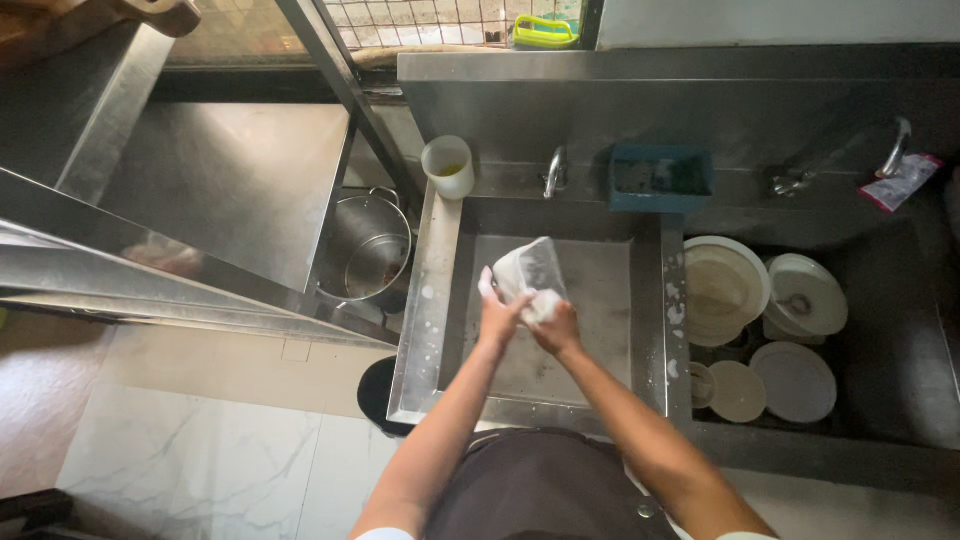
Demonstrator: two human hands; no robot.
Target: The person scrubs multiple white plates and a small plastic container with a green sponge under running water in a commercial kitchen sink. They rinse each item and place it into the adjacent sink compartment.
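Over the steel sink [450,300] my left hand [497,315] grips a clear container [532,268] covered in soap suds, tilted up. My right hand [555,322] presses a foamy white sponge [541,304] against the container's lower edge. Both hands meet above the middle of the basin.
A tap [555,172] and a white cup [448,166] stand at the sink's back rim, beside a teal tray [660,178]. White plates and bowls [725,290] fill the right basin under a second tap [897,148]. A steel pot [372,255] sits to the left, near a steel counter [230,180].
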